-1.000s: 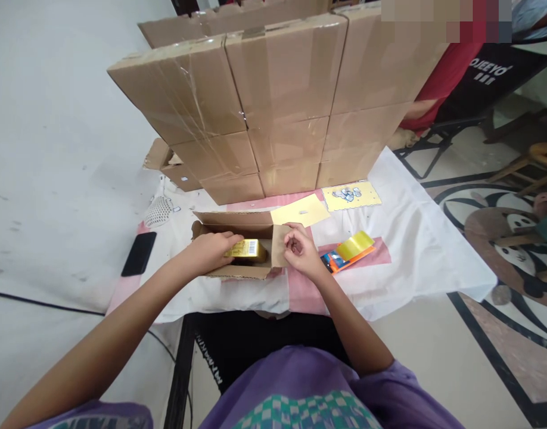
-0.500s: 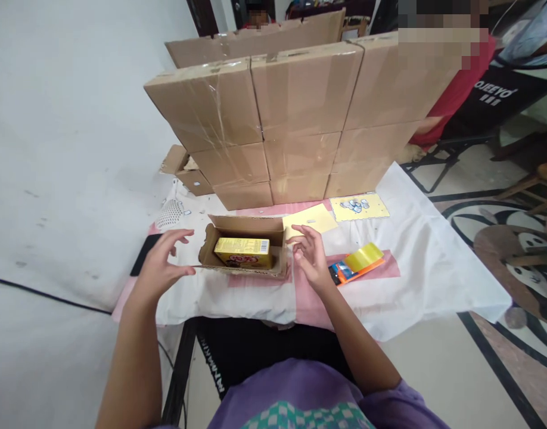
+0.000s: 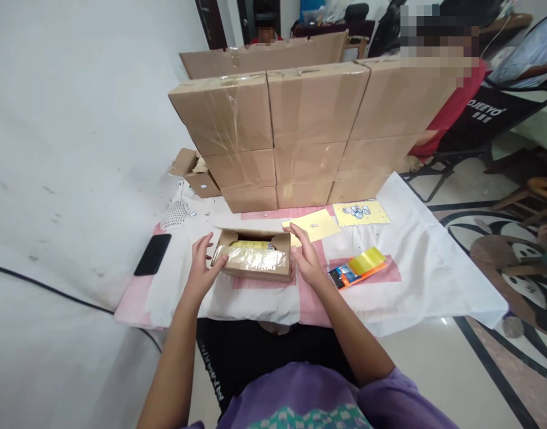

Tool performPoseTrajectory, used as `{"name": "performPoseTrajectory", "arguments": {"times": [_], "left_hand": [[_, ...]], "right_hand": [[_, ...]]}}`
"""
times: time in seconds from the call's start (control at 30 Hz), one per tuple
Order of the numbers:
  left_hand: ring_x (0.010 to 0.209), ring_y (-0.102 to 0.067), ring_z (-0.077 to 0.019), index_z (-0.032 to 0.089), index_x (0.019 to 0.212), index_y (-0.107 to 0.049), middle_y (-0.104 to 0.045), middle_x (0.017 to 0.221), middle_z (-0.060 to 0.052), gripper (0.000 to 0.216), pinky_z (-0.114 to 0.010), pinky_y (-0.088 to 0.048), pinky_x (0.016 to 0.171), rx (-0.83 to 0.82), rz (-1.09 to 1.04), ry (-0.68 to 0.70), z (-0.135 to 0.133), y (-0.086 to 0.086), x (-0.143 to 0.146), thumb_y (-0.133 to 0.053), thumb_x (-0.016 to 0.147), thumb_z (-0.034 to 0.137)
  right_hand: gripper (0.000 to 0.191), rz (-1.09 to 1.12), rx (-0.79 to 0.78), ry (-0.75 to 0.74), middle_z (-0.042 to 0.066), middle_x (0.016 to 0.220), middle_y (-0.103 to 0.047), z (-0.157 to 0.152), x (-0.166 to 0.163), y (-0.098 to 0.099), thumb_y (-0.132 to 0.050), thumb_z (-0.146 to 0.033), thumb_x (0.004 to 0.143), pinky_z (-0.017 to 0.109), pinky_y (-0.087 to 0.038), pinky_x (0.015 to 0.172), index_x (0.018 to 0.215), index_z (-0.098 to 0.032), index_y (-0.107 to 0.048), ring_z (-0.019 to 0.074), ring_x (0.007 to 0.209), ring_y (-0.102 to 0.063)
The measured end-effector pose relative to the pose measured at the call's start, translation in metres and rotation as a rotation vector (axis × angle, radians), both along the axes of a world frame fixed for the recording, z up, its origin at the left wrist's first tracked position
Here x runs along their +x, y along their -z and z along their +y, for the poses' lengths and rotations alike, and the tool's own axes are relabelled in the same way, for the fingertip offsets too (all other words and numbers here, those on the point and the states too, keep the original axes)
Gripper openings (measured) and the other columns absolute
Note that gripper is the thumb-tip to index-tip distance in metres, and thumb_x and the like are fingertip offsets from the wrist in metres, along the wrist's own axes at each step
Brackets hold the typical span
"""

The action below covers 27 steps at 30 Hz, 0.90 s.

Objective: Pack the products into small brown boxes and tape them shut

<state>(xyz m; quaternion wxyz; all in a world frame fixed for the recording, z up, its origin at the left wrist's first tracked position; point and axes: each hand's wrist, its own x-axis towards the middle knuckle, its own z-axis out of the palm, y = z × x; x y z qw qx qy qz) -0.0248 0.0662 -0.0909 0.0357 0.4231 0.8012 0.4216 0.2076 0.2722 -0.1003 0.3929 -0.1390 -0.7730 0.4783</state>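
1. Cardboard first: small brown cardboard box [image 3: 255, 262] sitting on the white-and-pink cloth-covered worktop [image 3: 416, 262], near its front edge, front flap folded up with a shiny taped face showing.
2. Tucked inside, a yellow printed carton [image 3: 252, 245], only its top edge peeking over the flap.
3. Left hand [image 3: 202, 268] pressed against the box's left end, fingers spread and open, thumb touching the front flap; not wrapped around anything.
4. Right hand [image 3: 305, 260] flat against the box's right end, fingers straight and together, open grip, bracing rather than clutching.
5. Just right of that hand, an orange-and-blue packet with a yellow tape roll [image 3: 358, 266] lying on the cloth.
6. Behind the box, a pale yellow card [image 3: 313, 224] and, beside it, a yellow sheet with small printed figures [image 3: 361, 212].
7. Off to the left, a black phone [image 3: 152, 254] lying flat at the cloth's edge.
8. At the back, a wall of stacked, taped brown cartons [image 3: 313, 131], three high.
9. Beyond the stack, another person in a red top [image 3: 452, 101], seated.
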Motion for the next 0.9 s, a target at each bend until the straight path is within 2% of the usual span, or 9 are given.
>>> {"name": "performPoseTrajectory", "arguments": {"times": [0.07,0.1,0.17,0.27,0.4,0.5,0.77,0.9], "left_hand": [[0.140,-0.045,-0.0287,0.031,0.151,-0.040,-0.041,0.155,-0.013,0.061,-0.046,-0.047,0.105,-0.008,0.120,0.061,0.000,-0.005,0.001,-0.059,0.094,0.042],[0.141,-0.043,-0.0285,0.031,0.147,-0.047,-0.045,0.154,-0.012,0.052,-0.048,-0.042,0.110,-0.027,0.191,0.103,0.000,-0.007,0.002,-0.056,0.096,0.040],[0.140,-0.046,-0.0272,0.031,0.135,-0.059,-0.056,0.147,-0.008,0.037,-0.050,-0.035,0.115,-0.105,0.316,0.200,0.002,-0.012,0.006,-0.048,0.100,0.036],[0.134,-0.051,-0.0270,0.030,0.132,-0.064,-0.062,0.142,-0.008,0.036,-0.048,-0.034,0.112,-0.222,0.426,0.275,0.006,-0.012,0.016,-0.047,0.101,0.039],[0.128,-0.054,-0.0308,0.026,0.144,-0.056,-0.064,0.139,-0.012,0.056,-0.050,-0.030,0.111,-0.255,0.596,0.219,0.009,-0.003,0.029,-0.058,0.093,0.051],[0.120,-0.058,-0.0329,0.028,0.139,-0.062,-0.067,0.135,-0.011,0.057,-0.052,-0.030,0.108,-0.244,0.717,0.170,0.015,0.005,0.030,-0.063,0.088,0.053],[0.109,-0.058,-0.0309,0.031,0.135,-0.066,-0.069,0.130,-0.008,0.052,-0.044,-0.043,0.093,-0.273,0.773,0.082,0.028,0.016,0.039,-0.060,0.087,0.050],[0.111,-0.058,-0.0319,0.030,0.136,-0.065,-0.068,0.131,-0.008,0.055,-0.045,-0.046,0.092,-0.243,0.790,0.056,0.027,0.028,0.035,-0.058,0.087,0.053]], "right_hand": [[0.048,-0.028,0.066,-0.019,0.009,0.130,-0.066,0.003,0.002,0.002,-0.042,-0.041,0.103,0.053,-0.033,0.117,0.149,-0.030,-0.043,0.0283,0.139,-0.046],[0.046,-0.055,0.110,-0.016,0.008,0.126,-0.068,0.005,0.003,0.003,-0.043,-0.040,0.103,0.054,-0.032,0.117,0.147,-0.030,-0.046,0.0290,0.138,-0.045],[0.042,-0.123,0.192,-0.004,0.008,0.129,-0.068,0.006,0.006,0.003,-0.044,-0.038,0.102,0.055,-0.031,0.115,0.142,-0.030,-0.052,0.0301,0.140,-0.043],[0.040,-0.230,0.260,0.012,0.009,0.136,-0.064,0.004,0.012,-0.002,-0.042,-0.034,0.102,0.054,-0.030,0.114,0.139,-0.026,-0.054,0.0304,0.143,-0.040],[0.045,-0.372,0.277,0.061,0.012,0.139,-0.062,-0.008,0.020,-0.014,-0.053,-0.033,0.097,0.051,-0.030,0.114,0.141,-0.020,-0.054,0.0311,0.142,-0.039],[0.055,-0.409,0.285,0.073,0.009,0.142,-0.062,-0.012,0.018,-0.017,-0.064,-0.035,0.091,0.048,-0.030,0.115,0.143,-0.023,-0.052,0.0309,0.141,-0.041],[0.050,-0.415,0.302,0.116,0.005,0.143,-0.062,-0.016,0.027,-0.027,-0.057,-0.027,0.096,0.045,-0.034,0.113,0.146,-0.028,-0.050,0.0269,0.136,-0.046],[0.047,-0.324,0.271,0.164,0.007,0.151,-0.054,-0.034,0.053,-0.017,-0.063,-0.028,0.093,0.043,-0.037,0.113,0.140,-0.028,-0.055,0.0261,0.135,-0.048]]}}
